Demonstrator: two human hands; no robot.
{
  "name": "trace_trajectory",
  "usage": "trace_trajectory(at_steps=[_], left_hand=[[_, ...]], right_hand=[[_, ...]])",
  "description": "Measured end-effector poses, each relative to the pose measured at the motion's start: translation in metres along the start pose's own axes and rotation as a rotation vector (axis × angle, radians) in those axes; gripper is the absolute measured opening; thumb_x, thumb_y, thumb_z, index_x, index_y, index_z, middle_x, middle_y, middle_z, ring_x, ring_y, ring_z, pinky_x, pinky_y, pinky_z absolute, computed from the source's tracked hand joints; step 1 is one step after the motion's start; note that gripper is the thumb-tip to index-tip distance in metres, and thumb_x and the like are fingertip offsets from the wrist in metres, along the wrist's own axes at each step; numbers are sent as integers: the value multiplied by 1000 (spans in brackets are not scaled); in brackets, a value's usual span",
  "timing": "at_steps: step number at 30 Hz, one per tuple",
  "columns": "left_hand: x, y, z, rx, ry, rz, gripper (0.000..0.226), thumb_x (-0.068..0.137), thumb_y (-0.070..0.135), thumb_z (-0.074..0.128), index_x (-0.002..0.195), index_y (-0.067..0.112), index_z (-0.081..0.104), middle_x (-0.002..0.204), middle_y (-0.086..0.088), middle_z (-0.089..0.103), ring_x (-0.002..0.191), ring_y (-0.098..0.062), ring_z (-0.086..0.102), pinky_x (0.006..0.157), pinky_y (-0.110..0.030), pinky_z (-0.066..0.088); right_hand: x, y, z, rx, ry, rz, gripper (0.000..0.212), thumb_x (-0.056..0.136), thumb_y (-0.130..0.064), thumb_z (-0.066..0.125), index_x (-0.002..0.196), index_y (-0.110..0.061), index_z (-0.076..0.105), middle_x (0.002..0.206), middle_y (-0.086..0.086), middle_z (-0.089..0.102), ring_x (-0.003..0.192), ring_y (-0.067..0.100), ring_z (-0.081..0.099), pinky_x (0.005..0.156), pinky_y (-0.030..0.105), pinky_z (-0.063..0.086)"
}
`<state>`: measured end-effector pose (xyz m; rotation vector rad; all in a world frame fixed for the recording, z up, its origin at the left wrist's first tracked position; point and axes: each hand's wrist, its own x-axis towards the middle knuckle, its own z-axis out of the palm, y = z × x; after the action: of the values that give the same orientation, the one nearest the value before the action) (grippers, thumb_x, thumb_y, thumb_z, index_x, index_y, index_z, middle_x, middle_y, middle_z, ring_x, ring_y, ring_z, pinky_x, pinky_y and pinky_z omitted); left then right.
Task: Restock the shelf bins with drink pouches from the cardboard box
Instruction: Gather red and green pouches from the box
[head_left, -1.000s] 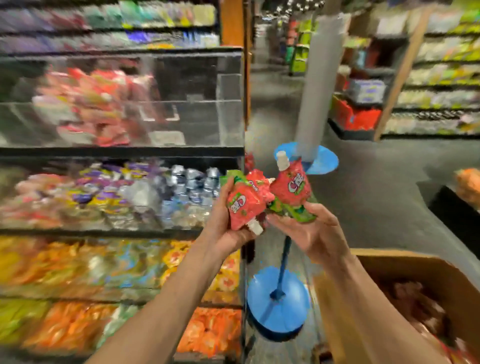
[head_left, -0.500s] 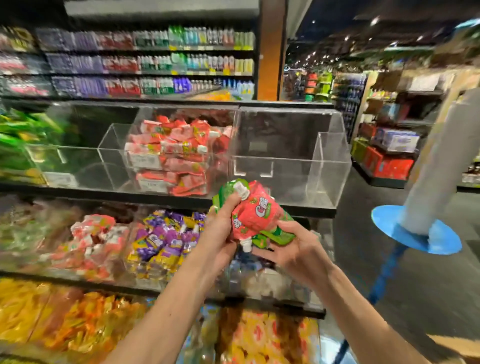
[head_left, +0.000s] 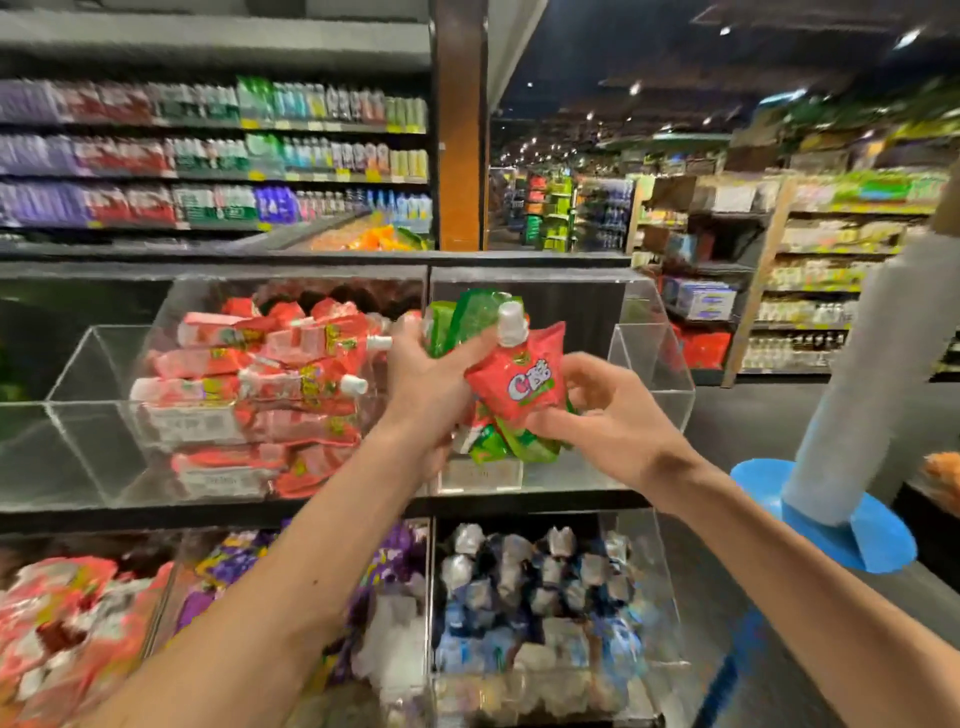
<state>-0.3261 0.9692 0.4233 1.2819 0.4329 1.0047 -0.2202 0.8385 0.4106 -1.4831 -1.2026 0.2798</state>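
1. Between both sets of fingers, a bundle of drink pouches (head_left: 470, 319) hangs before the top shelf (head_left: 208, 512): the left hand (head_left: 428, 387) curls round the green ends, the right hand (head_left: 605, 415) pinches the lower edge of the red front pouch (head_left: 519, 387).
2. Just left of the left fingers sits a stocked bin (head_left: 161, 312) of red pouches; behind the right fingers stands a transparent bin (head_left: 654, 358).
3. Step in hand, I judge: delivering. Next calls for lowering the bundle past a rim, then loosening both grips.
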Motion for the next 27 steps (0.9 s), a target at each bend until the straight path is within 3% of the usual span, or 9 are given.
trace_trajectory(at_steps=[3,7,10,12,15,17,19,21,27], left_hand=[[23,20,13,29,47,5,38,84,18,76,112,4,55,86,-7,70,56,-7,69,47,-22,51],[45,39,16,20,201,40,61,76,27,85,123,3,55,88,-9,75,60,-16,72,48,-26,54],[61,45,20,24,319,108,58,76,26,85,121,2,58,80,-5,74,58,-15,71,47,-27,54],[68,43,23,51,349,116,50,78,25,84,115,5,58,79,-5,73,60,-15,72,48,-28,56],[76,33,21,85,355,112,44,77,26,84,109,8,59,86,-9,75,69,-21,74,59,-37,61],[79,27,15,102,347,106,51,74,29,87,112,6,61,95,-14,75,77,-27,75,68,-44,62],[79,23,9,107,328,93,54,74,30,87,113,6,61,98,-16,75,81,-30,75,71,-46,61],[78,24,1,119,293,74,51,76,28,85,114,7,60,98,-15,75,84,-29,75,70,-44,62],[77,34,-16,125,134,75,52,75,27,84,116,8,59,96,-15,76,83,-31,75,70,-46,61]], right_hand=[[34,-6,-26,-94,-114,-79,29,76,-22,82,99,-19,64,73,6,57,60,12,45,60,31,39],[82,3,-56,-180,-125,-43,36,73,-33,86,95,-12,66,68,7,65,58,13,55,57,43,49],[119,18,-65,-284,-160,129,33,73,-35,86,89,-10,70,80,5,74,69,19,70,62,38,61],[143,31,-53,-394,-240,242,35,73,-33,87,89,-6,70,82,7,72,64,18,70,59,35,62],[175,57,-18,-470,-390,448,41,75,-24,86,98,0,62,94,15,70,70,26,72,57,39,62],[195,75,9,-566,-574,587,31,88,-21,74,99,3,58,106,20,67,72,29,71,53,33,61],[211,94,31,-585,-715,705,32,98,-20,60,116,6,59,123,21,64,93,32,71,60,31,60],[225,113,48,-555,-751,790,37,103,-16,50,132,7,53,131,21,61,113,31,65,66,34,60],[234,147,77,-516,-823,971,43,97,-5,58,135,11,47,136,27,54,102,40,68,78,44,60]])
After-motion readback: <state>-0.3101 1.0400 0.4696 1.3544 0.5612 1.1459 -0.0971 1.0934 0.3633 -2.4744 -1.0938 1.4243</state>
